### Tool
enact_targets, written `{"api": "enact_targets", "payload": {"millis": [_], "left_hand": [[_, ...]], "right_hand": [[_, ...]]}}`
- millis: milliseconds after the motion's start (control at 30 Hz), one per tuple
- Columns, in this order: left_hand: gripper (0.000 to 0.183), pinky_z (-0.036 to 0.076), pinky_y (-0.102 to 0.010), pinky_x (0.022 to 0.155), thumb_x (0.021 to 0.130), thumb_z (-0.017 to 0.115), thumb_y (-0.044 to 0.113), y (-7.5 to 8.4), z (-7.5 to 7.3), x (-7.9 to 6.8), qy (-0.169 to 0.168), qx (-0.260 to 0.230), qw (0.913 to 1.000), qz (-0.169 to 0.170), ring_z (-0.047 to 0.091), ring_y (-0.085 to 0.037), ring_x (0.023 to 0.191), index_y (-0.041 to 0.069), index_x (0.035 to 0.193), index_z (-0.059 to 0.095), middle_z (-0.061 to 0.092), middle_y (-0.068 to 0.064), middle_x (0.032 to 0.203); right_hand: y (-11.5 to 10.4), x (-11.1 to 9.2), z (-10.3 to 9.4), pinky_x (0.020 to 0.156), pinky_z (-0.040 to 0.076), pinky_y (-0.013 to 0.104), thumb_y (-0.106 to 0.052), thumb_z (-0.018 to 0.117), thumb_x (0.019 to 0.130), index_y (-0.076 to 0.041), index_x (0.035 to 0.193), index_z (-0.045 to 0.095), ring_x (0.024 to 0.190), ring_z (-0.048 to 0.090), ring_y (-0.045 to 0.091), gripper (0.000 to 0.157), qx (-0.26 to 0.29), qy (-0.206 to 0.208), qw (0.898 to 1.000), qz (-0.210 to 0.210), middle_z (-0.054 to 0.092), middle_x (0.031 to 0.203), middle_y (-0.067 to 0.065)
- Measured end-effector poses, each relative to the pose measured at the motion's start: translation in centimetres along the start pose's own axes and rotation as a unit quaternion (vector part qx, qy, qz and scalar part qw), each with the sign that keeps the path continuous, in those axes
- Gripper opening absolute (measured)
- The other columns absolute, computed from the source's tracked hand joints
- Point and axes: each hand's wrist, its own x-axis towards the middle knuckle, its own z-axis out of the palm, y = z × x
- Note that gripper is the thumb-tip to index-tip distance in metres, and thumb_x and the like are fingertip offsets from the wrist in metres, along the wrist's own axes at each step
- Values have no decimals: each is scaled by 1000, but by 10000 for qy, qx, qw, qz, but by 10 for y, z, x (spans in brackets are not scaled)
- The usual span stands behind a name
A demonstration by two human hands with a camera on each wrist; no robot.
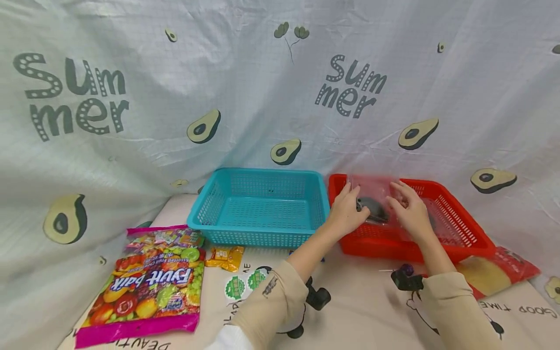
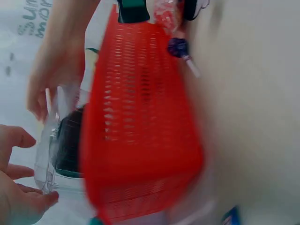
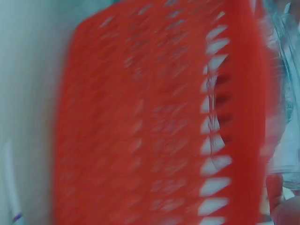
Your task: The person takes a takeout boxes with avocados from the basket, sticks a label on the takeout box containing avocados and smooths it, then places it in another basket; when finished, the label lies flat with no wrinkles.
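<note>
A clear plastic package with a dark item inside (image 1: 373, 210) stands over the near side of the red basket (image 1: 474, 243). At its left edge my left hand (image 1: 347, 211) holds it between fingers and thumb. My right hand (image 1: 411, 211) grips the opposite edge with bent fingers. The left wrist view shows the clear package (image 2: 70, 145) between both hands, beside the basket's rim. In the right wrist view the basket wall (image 3: 140, 117) hides most of the package, and only a fingertip (image 3: 286, 211) shows at the corner.
A turquoise basket (image 1: 262, 238) stands left of the red one. Further left lies a fruit candy bag (image 1: 148, 287), with a small orange packet (image 1: 225, 257) beside it. A lollipop (image 1: 407, 269) and a red-and-yellow packet (image 1: 494, 272) lie in front of the red basket.
</note>
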Motion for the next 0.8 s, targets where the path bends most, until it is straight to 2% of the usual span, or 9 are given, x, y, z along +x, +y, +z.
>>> {"api": "enact_targets", "payload": {"millis": [100, 133, 167, 200, 300, 400, 533, 667, 800], "left_hand": [[56, 50, -25, 64, 83, 54, 22, 3, -22, -7, 142, -32, 9996, 255, 50, -29, 113, 11, 135, 39, 23, -12, 145], [55, 51, -25, 63, 82, 54, 22, 3, -29, -10, 188, -46, 9993, 335, 52, -29, 110, 11, 134, 39, 23, -12, 145], [55, 51, -28, 68, 82, 55, 22, 3, -36, -14, 238, -41, 9988, 418, 51, -30, 111, 11, 134, 40, 24, -13, 144], [55, 50, -31, 76, 82, 55, 23, 2, -42, -19, 299, -29, 9983, 501, 44, -31, 118, 12, 134, 40, 25, -14, 144], [55, 44, -43, 88, 82, 55, 24, -1, -61, -37, 336, -117, 9971, 678, 38, -32, 123, 14, 134, 40, 24, -13, 144], [56, 34, -51, 96, 83, 57, 29, -10, -79, -57, 295, -67, 9966, 762, 31, -33, 127, 15, 134, 40, 24, -11, 145], [57, 28, -55, 98, 83, 58, 33, -22, -100, -91, 139, -19, 9967, 805, 28, -32, 129, 13, 133, 41, 25, -8, 145], [58, 25, -59, 98, 81, 61, 35, -34, -116, -128, -94, -127, 9974, 696, 27, -30, 130, 15, 133, 43, 26, -4, 145], [60, 31, -57, 95, 80, 63, 34, -45, -125, -166, -288, -339, 9966, 688, 30, -29, 129, 14, 132, 43, 27, -3, 144]], "right_hand": [[-23, -3, -4, 76, 43, 8, -32, 49, 90, -13, 133, 42, 99, 46, 19, 48, 177, 236, 9995, -96, 30, 142, 5], [-31, -5, -5, 72, 40, 3, -32, 50, 90, -14, 133, 42, 97, 45, 17, 48, 248, 271, 9992, -136, 30, 142, 4], [-39, -8, -6, 70, 38, 1, -31, 50, 90, -14, 133, 42, 97, 44, 17, 47, 277, 271, 9991, -173, 30, 143, 4], [-46, -11, -7, 70, 38, 0, -30, 50, 90, -15, 133, 42, 97, 44, 17, 47, 257, 275, 9990, -251, 30, 142, 4], [-65, -25, -8, 72, 39, 1, -25, 52, 89, -15, 133, 42, 100, 46, 20, 46, 264, 169, 9982, -514, 31, 141, 5], [-76, -39, -3, 78, 38, 4, -17, 55, 87, -15, 132, 43, 104, 45, 11, 47, 384, -8, 9955, -867, 34, 140, 5], [-87, -60, 8, 83, 38, 6, -6, 58, 84, -10, 130, 45, 105, 41, 0, 49, 691, -270, 9892, -1262, 36, 137, 6], [-96, -82, 20, 81, 42, 9, 0, 60, 81, -8, 128, 46, 107, 42, 2, 50, 1065, -604, 9835, -1330, 38, 134, 7], [-101, -106, 32, 81, 44, 12, 6, 59, 79, -6, 127, 47, 106, 46, 6, 51, 1626, -966, 9705, -1498, 37, 133, 9]]}}
